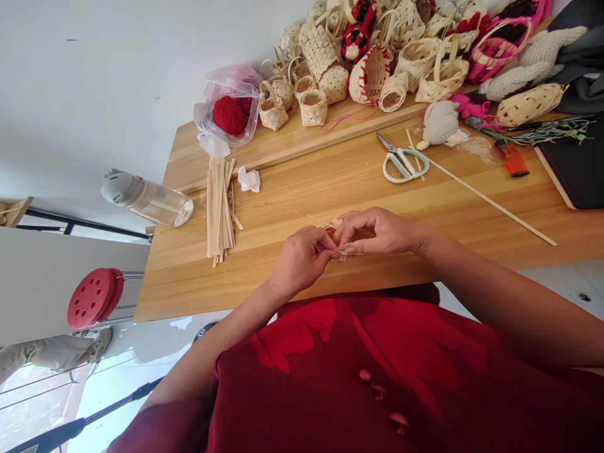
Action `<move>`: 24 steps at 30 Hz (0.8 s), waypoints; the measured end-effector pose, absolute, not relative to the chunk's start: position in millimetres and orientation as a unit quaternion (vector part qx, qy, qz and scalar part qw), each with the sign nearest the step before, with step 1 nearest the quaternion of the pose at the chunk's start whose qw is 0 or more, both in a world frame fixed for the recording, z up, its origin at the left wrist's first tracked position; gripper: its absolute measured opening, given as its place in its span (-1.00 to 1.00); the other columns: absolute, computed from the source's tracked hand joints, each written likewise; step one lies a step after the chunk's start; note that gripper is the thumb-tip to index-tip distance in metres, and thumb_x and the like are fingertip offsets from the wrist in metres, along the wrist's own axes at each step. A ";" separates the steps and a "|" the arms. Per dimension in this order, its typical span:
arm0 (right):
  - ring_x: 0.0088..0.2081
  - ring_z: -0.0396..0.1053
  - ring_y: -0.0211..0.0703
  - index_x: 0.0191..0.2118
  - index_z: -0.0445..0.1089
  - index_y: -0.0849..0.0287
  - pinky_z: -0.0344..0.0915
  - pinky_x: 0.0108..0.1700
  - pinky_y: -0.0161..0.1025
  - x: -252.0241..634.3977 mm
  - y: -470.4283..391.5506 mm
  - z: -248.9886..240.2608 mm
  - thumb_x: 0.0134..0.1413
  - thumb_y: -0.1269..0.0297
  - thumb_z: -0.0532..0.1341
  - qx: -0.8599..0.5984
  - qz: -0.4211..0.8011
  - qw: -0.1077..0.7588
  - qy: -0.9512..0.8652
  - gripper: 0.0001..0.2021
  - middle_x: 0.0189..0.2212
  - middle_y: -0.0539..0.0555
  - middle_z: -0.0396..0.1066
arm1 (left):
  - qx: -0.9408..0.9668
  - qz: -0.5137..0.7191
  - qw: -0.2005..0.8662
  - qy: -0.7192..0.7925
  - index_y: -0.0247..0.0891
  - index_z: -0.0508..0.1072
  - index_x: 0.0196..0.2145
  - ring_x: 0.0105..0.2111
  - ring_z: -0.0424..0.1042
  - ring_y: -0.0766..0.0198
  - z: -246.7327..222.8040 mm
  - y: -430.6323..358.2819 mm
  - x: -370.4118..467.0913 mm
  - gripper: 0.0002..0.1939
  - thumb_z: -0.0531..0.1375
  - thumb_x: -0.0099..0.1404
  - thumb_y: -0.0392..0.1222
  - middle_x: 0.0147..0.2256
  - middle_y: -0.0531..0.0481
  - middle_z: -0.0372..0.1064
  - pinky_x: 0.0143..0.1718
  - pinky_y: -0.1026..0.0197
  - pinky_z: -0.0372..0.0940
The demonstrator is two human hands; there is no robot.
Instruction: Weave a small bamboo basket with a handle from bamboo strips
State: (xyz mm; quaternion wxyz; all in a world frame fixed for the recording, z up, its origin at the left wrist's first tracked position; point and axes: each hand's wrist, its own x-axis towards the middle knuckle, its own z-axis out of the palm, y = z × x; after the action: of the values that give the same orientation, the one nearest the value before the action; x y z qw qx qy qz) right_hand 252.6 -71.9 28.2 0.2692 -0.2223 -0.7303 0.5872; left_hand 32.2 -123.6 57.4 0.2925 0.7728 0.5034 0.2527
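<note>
Near the front edge of the wooden table (264, 251), my left hand (304, 258) and my right hand (377, 231) meet around a small piece of woven strips (343, 250). Both hands are closed on it, fingertips nearly touching, and they hide most of it. To their left lies a bundle of flat pale strips (219, 214). Scissors with white and grey handles (404, 165) rest beyond my right hand. A long thin strip (491, 200) lies slanting to the right.
Many small woven baskets (314, 108) crowd the back. A bag with red yarn (229, 116) and a clear bottle (160, 202) stand at the left. An orange lighter (513, 160) and a black board (578, 170) lie right. Red stools (92, 299) are beside the table; a person's leg (51, 352) shows lower left.
</note>
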 end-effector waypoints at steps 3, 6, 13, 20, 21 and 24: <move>-0.20 0.50 -0.14 -0.35 0.58 0.11 0.40 0.00 -0.12 251.2 -75.0 25.9 0.12 0.11 0.39 -0.228 0.589 0.286 -0.721 -0.81 -0.25 0.06 0.60 | 0.775 0.254 0.294 0.498 -0.27 0.51 -0.46 -0.47 0.34 0.36 57.2 -123.6 32.6 -0.87 0.37 0.18 -0.39 -0.47 0.07 0.45 -0.39 0.29 0.27; -0.18 0.51 -0.12 -0.35 0.57 0.13 0.39 0.04 -0.10 250.4 -79.5 26.6 0.12 0.15 0.39 -0.230 0.581 0.303 -0.719 -0.83 -0.24 0.07 0.61 | 0.775 0.251 0.296 0.498 -0.27 0.51 -0.46 -0.46 0.35 0.36 58.0 -124.0 32.8 -0.86 0.37 0.18 -0.41 -0.46 0.07 0.45 -0.37 0.29 0.27; -0.04 0.56 -0.05 -0.32 0.62 0.10 0.29 0.27 -0.02 254.2 -85.1 35.1 0.13 0.20 0.37 -0.275 0.560 0.279 -0.730 -0.88 -0.17 0.05 0.64 | 0.789 0.245 0.296 0.480 -0.27 0.51 -0.44 -0.44 0.35 0.35 58.9 -123.7 29.9 -0.86 0.38 0.21 -0.38 -0.44 0.07 0.44 -0.33 0.28 0.28; 0.04 0.55 0.03 -0.47 0.54 0.09 0.26 0.31 0.05 259.7 -85.7 39.8 0.04 0.20 0.41 -0.294 0.551 0.291 -0.725 -0.86 -0.32 0.03 0.63 | 0.793 0.251 0.303 0.465 -0.25 0.51 -0.41 -0.40 0.34 0.34 56.2 -122.2 26.3 -0.86 0.37 0.23 -0.39 -0.41 0.08 0.45 -0.29 0.28 0.27; 0.05 0.54 0.04 -0.47 0.53 0.09 0.27 0.30 0.04 259.8 -87.0 41.1 0.04 0.22 0.40 -0.299 0.545 0.289 -0.728 -0.86 -0.30 0.04 0.63 | 0.794 0.250 0.304 0.464 -0.26 0.51 -0.41 -0.40 0.34 0.34 56.4 -122.2 26.3 -0.86 0.37 0.23 -0.40 -0.41 0.08 0.45 -0.29 0.28 0.27; 0.02 0.54 0.02 -0.51 0.46 0.10 0.34 0.22 -0.01 258.2 -90.5 45.0 0.00 0.33 0.36 -0.302 0.515 0.278 -0.752 -0.88 -0.24 0.06 0.63 | 0.796 0.245 0.306 0.460 -0.25 0.50 -0.42 -0.39 0.35 0.33 57.7 -122.5 27.1 -0.84 0.37 0.22 -0.42 -0.41 0.08 0.44 -0.28 0.27 0.27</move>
State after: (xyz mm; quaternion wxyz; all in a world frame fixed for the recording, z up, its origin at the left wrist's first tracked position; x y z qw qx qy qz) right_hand 258.2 -90.5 45.0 0.2779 -0.3022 -0.7524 0.5151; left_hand 27.1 -122.5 57.7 0.3063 0.7964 0.4604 0.2450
